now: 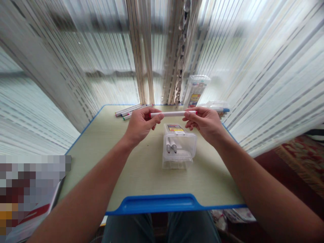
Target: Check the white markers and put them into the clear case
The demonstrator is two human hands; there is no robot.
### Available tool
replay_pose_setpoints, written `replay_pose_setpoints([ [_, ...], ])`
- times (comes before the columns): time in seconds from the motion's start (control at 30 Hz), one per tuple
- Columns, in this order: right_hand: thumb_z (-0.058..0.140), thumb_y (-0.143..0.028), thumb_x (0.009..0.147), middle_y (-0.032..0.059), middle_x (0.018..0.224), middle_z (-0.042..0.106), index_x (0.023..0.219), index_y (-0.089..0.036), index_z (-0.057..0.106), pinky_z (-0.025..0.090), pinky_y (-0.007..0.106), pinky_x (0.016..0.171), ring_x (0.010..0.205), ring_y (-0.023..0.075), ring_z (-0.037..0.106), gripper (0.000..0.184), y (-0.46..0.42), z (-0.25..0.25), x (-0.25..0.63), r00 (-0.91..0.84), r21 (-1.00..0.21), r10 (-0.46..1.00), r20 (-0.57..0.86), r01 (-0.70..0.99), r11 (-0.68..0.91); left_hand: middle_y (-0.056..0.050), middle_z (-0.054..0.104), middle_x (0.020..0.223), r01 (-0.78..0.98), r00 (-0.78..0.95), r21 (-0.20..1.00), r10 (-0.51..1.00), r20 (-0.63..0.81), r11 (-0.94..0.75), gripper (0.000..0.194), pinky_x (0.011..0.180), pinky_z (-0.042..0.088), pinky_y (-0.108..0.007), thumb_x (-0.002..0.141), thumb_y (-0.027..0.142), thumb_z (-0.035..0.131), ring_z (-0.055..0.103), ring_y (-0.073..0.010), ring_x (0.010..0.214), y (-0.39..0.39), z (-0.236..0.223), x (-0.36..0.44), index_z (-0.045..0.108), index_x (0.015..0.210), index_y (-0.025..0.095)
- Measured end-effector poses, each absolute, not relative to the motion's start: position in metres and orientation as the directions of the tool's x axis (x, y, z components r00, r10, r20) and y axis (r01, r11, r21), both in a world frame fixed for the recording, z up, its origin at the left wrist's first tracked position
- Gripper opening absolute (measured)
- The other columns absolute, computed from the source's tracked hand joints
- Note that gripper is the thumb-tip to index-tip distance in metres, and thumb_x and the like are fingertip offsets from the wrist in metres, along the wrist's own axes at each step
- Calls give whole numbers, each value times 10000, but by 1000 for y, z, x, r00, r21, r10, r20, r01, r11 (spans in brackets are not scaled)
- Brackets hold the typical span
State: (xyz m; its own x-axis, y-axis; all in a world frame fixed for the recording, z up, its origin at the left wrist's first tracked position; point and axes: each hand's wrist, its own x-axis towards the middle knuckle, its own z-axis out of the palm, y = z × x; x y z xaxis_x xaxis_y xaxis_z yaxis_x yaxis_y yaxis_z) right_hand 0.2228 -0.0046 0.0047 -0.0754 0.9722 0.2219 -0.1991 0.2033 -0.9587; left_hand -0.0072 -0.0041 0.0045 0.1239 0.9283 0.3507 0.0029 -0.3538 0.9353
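Observation:
A white marker (174, 114) with red ends is held level above the table, one end in each hand. My left hand (144, 123) pinches its left end between thumb and fingers. At the other end, my right hand (204, 122) has thumb and forefinger closed on the marker, its lower fingers curled. Below them a clear plastic case (180, 146) lies on its side, its open end towards me and its lid folded down. Two grey-tipped markers (171, 145) lie inside the case. Behind my left hand rest several loose white markers (129, 110) with coloured ends.
The pale table (136, 175) has a blue rim with a pen groove (162, 202) in front. At the back right stand an upright clear case (197, 88) and another clear container (217, 105) beside something blue. String curtains (113, 50) hang behind the table.

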Motion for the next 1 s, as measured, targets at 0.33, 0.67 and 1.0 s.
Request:
replay_pose_setpoints([
  [0.33,919,-344,665,44,687,760,822,-145,745,492,174,406,476,112,675,308,-3,4,224,-88,-957,968,233,-197,212,-21,688,684,10,122,926,920,373,-377,292,486,447,-206,742,345,849,571,-78,507,-4,5,-8,745,886,113],
  [0.67,882,-389,689,49,726,768,844,-162,738,474,180,402,484,112,672,310,-6,9,223,-75,-961,982,173,-233,152,-58,738,751,-102,99,954,952,291,-281,267,514,491,-219,774,337,815,592,-86,523,-5,9,-6,736,908,121],
  [1.0,761,-320,776,59,728,775,895,-145,752,472,180,412,484,114,671,212,-8,16,223,-70,-949,990,122,-302,96,-69,746,776,-248,142,952,965,219,-179,249,535,502,-217,848,319,742,607,-85,531,-6,11,-7,733,963,98],
])
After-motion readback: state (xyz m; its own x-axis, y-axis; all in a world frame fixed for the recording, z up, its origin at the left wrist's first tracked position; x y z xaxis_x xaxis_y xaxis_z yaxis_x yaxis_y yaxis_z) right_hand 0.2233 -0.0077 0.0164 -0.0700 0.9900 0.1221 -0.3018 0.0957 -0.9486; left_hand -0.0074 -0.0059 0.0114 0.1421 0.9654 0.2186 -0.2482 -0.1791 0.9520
